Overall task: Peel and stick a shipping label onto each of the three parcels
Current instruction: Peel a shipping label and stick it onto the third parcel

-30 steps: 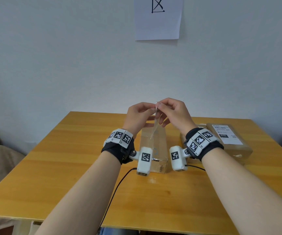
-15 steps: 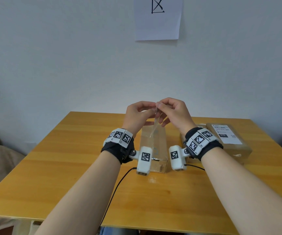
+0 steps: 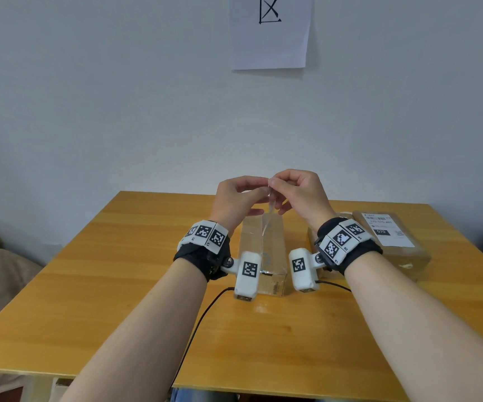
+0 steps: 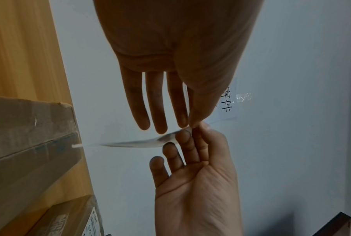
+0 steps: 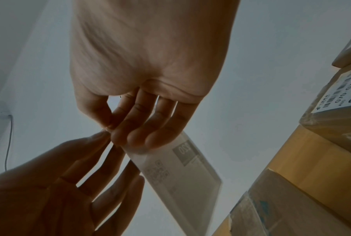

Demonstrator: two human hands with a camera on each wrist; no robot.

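Observation:
Both hands are raised above the table's middle and meet at the top edge of a white shipping label (image 3: 270, 217). My left hand (image 3: 246, 195) pinches that edge between thumb and forefinger, and my right hand (image 3: 291, 187) pinches it from the other side. The label (image 5: 180, 172) hangs down slanted, its print and QR code showing in the right wrist view and only its thin edge (image 4: 142, 143) in the left wrist view. Under it lies a long plain cardboard parcel (image 3: 252, 242). A parcel with a label stuck on it (image 3: 391, 245) lies at the right.
The wooden table (image 3: 118, 285) stands against a white wall with a paper sheet (image 3: 269, 33) on it. Another cardboard parcel (image 3: 311, 237) is partly hidden behind my right wrist. A black cable (image 3: 202, 317) runs from the left wrist camera off the front edge.
Both hands have stayed at the label's top edge with only slight finger shifts. The label hangs over the middle parcel as before.

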